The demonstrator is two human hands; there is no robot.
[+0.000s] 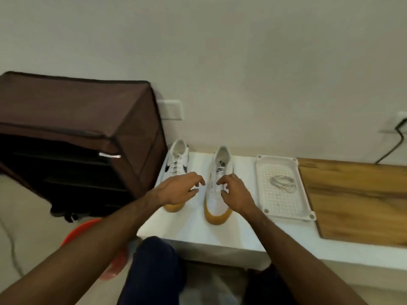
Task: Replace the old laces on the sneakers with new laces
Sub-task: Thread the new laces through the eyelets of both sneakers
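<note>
Two white sneakers with tan soles stand on a white table (198, 230), toes toward me. The left sneaker (178, 160) is partly covered by my left hand (179, 190), whose fingers are loosely curled and hold nothing. My right hand (235, 193) hovers over the laced front of the right sneaker (218, 208), fingers curled near the laces; no grip on a lace shows. A bundle of white laces (283, 183) lies in a white perforated tray (279, 208) to the right of the shoes.
A brown fabric shoe rack (72, 128) stands at the left against the table. A wooden board (356, 201) lies right of the tray. A red basin (88, 227) sits on the floor. My dark-trousered knees (154, 271) are below the table's front edge.
</note>
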